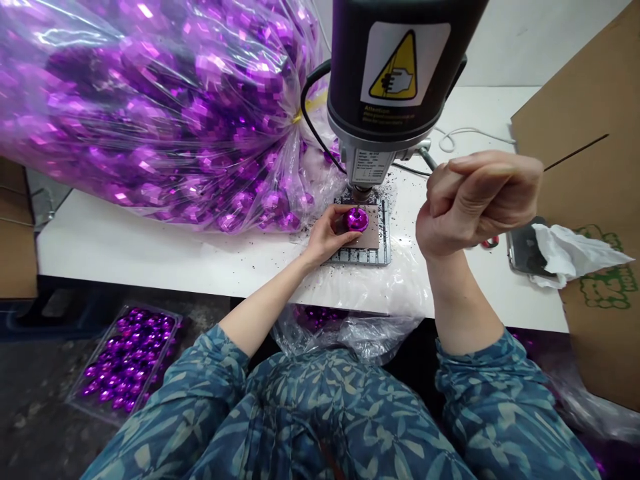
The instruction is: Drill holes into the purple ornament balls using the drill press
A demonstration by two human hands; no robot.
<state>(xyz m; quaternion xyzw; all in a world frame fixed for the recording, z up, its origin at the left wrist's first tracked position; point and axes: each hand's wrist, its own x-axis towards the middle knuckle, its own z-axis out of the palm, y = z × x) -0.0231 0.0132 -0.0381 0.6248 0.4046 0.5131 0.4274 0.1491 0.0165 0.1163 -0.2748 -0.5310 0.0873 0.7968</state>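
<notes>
Between the thumb and fingers of my left hand (327, 235) is a shiny purple ball (357, 220), steadied on a brown board (371, 235) on the drill press base (384, 253). Right above the ball comes the bit of the drill press (370, 163); whether it has entered the ball I cannot make out. My right hand (475, 197) is closed in a fist around the end of the press's feed lever (427, 157), raised to the right of the machine. The grip end of the lever is hidden by the fingers.
A large clear bag of purple faceted balls (200, 127) fills the table's left side. Dark shavings surround the base. At right are a phone (525, 250), a crumpled tissue (570, 253) and a cardboard box (590, 133). A clear tray of purple balls (170, 327) sits low at left.
</notes>
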